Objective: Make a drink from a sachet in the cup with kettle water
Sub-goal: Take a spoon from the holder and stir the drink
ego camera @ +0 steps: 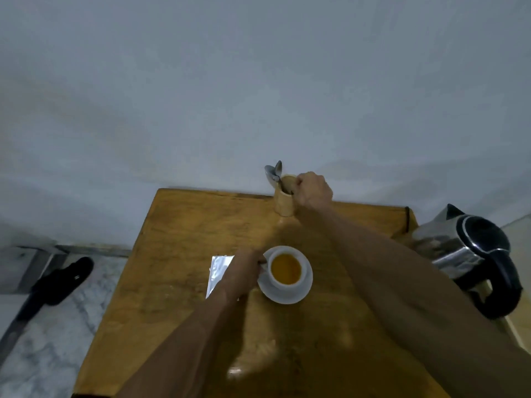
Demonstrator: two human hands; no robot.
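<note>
A white cup (283,278) full of orange-brown drink stands on a white saucer (298,295) in the middle of the wooden table (178,282). My left hand (244,271) grips the cup's handle on its left side. A silver sachet (218,271) lies flat just left of that hand, partly hidden under it. My right hand (311,189) is closed at the rim of a wooden holder (283,203) by the far table edge, where spoons (274,172) stick up. What its fingers hold is hidden. A steel kettle (471,254) with a black lid and handle stands at the right.
The table's far edge meets a plain grey wall. A black slipper (61,280) lies on the marble floor to the left of the table. A bright light reflection shows on the table near its front edge.
</note>
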